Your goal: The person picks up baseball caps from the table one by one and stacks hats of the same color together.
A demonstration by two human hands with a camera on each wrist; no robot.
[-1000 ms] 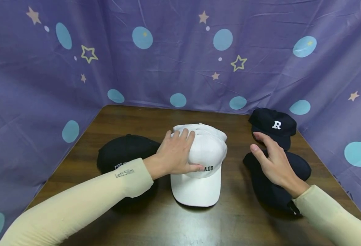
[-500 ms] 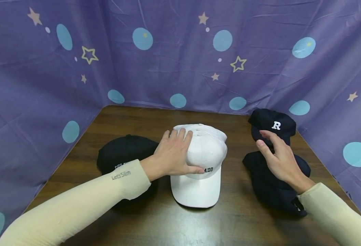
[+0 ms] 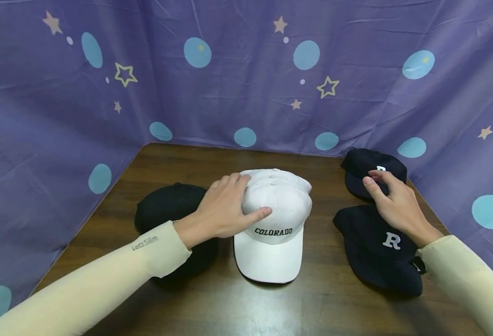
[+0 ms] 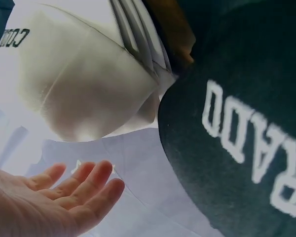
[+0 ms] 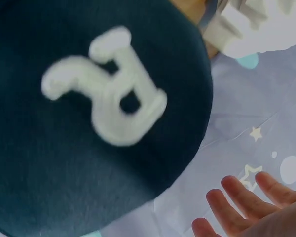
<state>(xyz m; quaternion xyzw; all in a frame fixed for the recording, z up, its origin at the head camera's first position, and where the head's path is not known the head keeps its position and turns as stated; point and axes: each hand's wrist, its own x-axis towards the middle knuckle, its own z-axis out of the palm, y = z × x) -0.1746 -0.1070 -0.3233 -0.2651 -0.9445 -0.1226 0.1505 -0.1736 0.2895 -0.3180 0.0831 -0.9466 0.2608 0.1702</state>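
A nested stack of white baseball caps (image 3: 277, 200) stands mid-table, "COLORADO" across the front one. My left hand (image 3: 221, 210) hovers at the stack's upper left, fingers relaxed; the left wrist view shows a gap between this hand (image 4: 64, 202) and the white crown (image 4: 84, 84). Under my left forearm sits a black cap (image 3: 166, 205), partly hidden, with white lettering in the left wrist view. On the right, a navy cap (image 3: 368, 252) with a white "R" lies tilted. Above it my right hand (image 3: 401, 207) is held with loosely bent fingers, holding nothing.
A second navy "R" cap (image 3: 359, 165) sits at the table's back right corner, its letter partly covered by my right fingers. The brown wooden table (image 3: 187, 161) is enclosed by a purple curtain (image 3: 229, 88) with stars and blue ovals.
My left hand has drawn back leftward from the white caps, uncovering the full "COLORADO". My right hand has shifted right, and the near navy cap's "R" has come into sight.
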